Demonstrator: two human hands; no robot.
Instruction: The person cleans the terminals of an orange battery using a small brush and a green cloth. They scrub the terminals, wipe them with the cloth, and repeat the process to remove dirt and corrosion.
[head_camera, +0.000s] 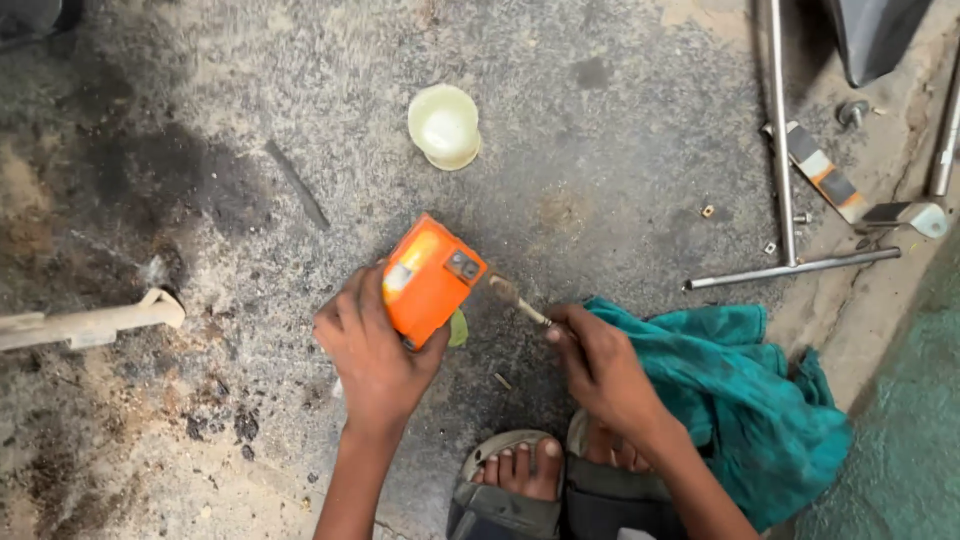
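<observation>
My left hand (372, 345) grips an orange box-shaped part (430, 278) with a yellow patch and a small grey metal fitting on its right face, holding it just above the stained concrete floor. My right hand (600, 362) pinches a thin stick-like tool (518, 301); its tip rests against the orange part's right side. A small pale green piece (458, 329) shows under the orange part. My feet in grey sandals (520, 480) are at the bottom of the view.
A pale round cup or lid (444, 125) sits on the floor beyond the hands. A teal cloth (745, 385) lies at the right. Metal rods (785, 180), a striped bracket, small nuts and a washer lie at upper right. A pale wooden piece (95, 322) lies at left.
</observation>
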